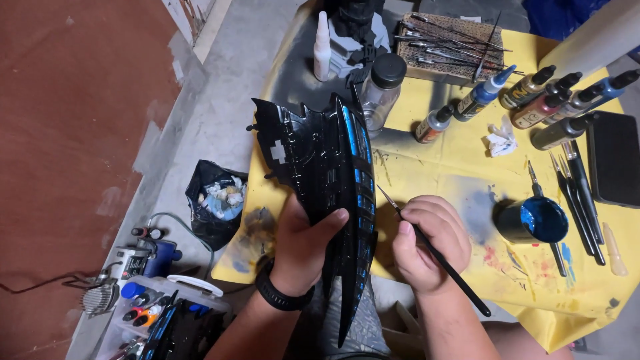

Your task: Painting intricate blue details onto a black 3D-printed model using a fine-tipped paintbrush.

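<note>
My left hand (300, 247) clamps the glossy black winged model with blue panels (333, 173) upright; my right hand (430, 243) pinches the thin black paintbrush (433, 250), tip angled left, near those panels.

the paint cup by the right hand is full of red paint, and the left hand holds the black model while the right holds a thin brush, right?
Not quite: the head view shows the paint cup holds blue paint, not red. The rest stands: the left hand holds the black model and the right hand holds a thin brush.
</note>
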